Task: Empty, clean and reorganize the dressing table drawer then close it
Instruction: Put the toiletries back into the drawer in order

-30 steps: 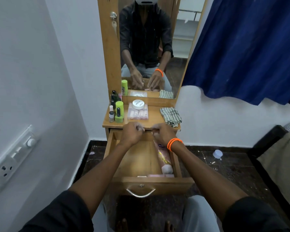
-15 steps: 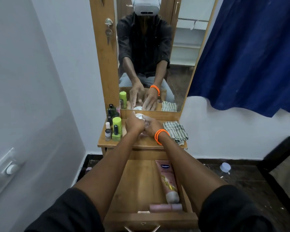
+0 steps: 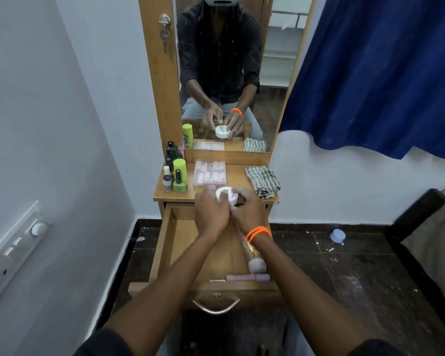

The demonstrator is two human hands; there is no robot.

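Wooden drawer (image 3: 180,242) stands open, holding a pink tube (image 3: 252,255) along its right side and a pink stick (image 3: 247,277) at the front. Restocking appears underway. Left hand (image 3: 211,214) and right hand (image 3: 249,214) both clasp a white jar (image 3: 226,195) above the drawer's back edge; next it needs lowering inside.

- Your hands hide most of the white jar (image 3: 226,196) above the drawer (image 3: 185,242); its label is blurred.
- Your right forearm covers the pink tube (image 3: 253,255) in that drawer.
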